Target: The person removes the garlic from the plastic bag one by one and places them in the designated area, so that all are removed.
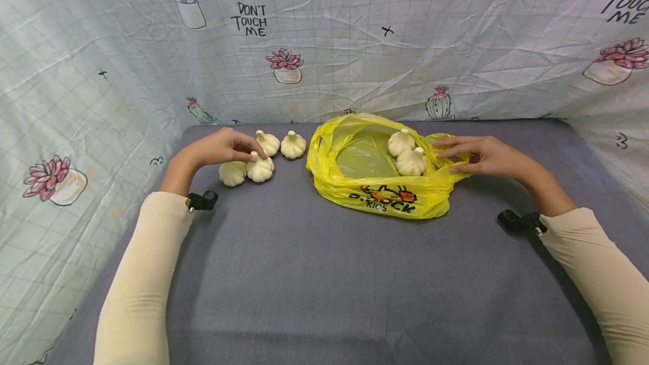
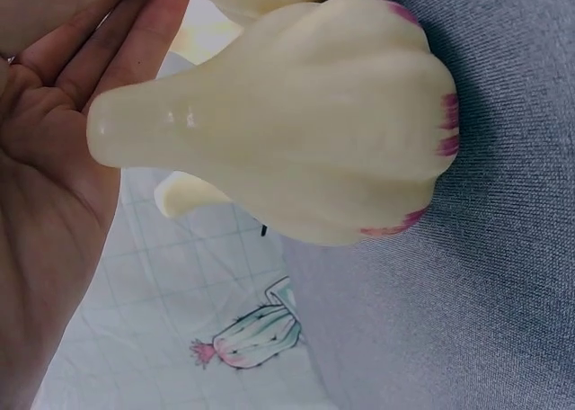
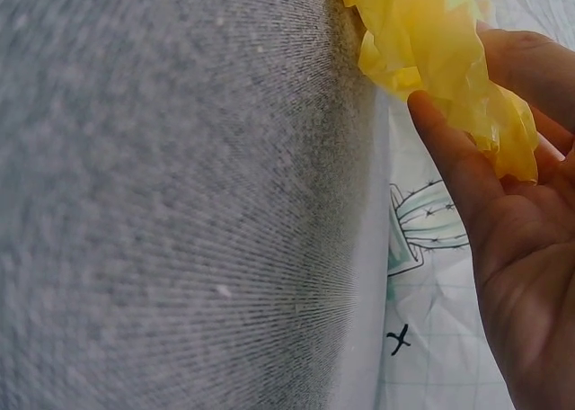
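My left hand [image 1: 221,146] pinches the top of a white garlic bulb [image 1: 261,169] on the left part of the table. Close around it stand a second garlic bulb [image 1: 232,174], a third one [image 1: 267,143] behind the fingers, and another bulb [image 1: 293,145] just to the right. Purple streaks mark the base of the near bulb [image 2: 359,122] in the left wrist view. A yellow plastic bag [image 1: 329,182] lies with its mouth spread wide, two garlic bulbs [image 1: 411,162] inside at its right. Thumb and fingers of my right hand [image 1: 489,156] hold the bag's gathered right edge [image 3: 440,59].
A grey cloth covers the table [image 1: 304,275]. Behind and to the left hangs a pale printed curtain [image 1: 334,61] with plant drawings, meeting the table's back edge. Each wrist carries a black camera mount [image 1: 522,222].
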{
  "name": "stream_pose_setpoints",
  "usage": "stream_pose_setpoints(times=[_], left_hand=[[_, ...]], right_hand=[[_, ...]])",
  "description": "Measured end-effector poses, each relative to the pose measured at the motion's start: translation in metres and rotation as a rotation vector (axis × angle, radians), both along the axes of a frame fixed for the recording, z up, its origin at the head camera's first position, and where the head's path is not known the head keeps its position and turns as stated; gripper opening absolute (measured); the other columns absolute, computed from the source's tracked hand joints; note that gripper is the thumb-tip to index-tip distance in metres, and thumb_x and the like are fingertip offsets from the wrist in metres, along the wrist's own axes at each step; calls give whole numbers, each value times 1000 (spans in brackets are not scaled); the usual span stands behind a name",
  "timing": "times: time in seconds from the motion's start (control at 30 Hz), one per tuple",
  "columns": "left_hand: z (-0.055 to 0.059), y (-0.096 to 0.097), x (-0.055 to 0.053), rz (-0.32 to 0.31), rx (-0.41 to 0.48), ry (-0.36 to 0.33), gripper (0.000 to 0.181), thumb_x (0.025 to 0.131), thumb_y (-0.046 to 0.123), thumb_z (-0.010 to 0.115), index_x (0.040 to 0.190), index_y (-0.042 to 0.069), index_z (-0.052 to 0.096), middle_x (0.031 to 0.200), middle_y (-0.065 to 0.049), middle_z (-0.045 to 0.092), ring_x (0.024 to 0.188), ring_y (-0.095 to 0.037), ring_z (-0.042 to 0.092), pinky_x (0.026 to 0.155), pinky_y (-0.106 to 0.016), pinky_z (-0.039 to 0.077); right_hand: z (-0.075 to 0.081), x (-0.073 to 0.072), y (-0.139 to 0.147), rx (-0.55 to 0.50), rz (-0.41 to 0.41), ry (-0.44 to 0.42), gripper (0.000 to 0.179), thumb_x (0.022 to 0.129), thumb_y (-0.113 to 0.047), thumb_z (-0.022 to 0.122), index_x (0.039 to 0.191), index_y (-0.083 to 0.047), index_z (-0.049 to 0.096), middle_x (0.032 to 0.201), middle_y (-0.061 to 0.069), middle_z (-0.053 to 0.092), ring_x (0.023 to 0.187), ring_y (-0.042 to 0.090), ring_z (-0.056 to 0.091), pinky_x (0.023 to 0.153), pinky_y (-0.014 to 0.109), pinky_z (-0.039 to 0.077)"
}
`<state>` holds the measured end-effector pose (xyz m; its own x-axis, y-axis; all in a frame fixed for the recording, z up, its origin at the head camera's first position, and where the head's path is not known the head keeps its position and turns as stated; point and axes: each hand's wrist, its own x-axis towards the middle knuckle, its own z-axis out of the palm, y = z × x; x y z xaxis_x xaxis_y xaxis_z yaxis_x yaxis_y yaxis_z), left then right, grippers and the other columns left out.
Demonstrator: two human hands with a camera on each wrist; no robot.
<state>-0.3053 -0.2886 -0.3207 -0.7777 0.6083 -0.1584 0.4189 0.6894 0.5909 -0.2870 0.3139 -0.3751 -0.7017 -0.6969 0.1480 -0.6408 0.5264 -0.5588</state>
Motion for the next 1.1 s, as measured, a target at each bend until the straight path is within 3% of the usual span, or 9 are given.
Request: stream_pose_setpoints(times=[0.4,0.7,0.93,1.1], left_hand=[[0,-2,-2,-28,-16,45,14,98,19,71,110,20,78,106,4,75,88,-20,66,75,-26,51],[5,4,0,-72,-44,80,24,96,15,72,120,13,75,118,-1,73,103,-16,67,88,-32,53],[15,23,8,-118,-34,171,25,101,21,67,125,16,72,127,-1,70,111,-16,64,94,-48,51],[25,40,20,-125,9,219,28,102,21,64,129,16,69,127,-2,69,111,-16,63,92,-49,49]], right_hand=[[1,1,0,7,4,-1,36,93,-8,75,129,-12,72,147,15,55,87,2,60,65,23,51],[2,1,-2,1,5,-20,36,93,-8,75,129,-12,72,148,15,54,91,2,60,66,23,51],[2,-1,-2,-4,9,-17,36,93,-9,75,129,-14,72,148,12,54,88,3,60,67,22,51],[2,-2,-2,-9,13,-26,36,93,-9,75,129,-14,72,148,12,54,86,4,60,66,22,50]])
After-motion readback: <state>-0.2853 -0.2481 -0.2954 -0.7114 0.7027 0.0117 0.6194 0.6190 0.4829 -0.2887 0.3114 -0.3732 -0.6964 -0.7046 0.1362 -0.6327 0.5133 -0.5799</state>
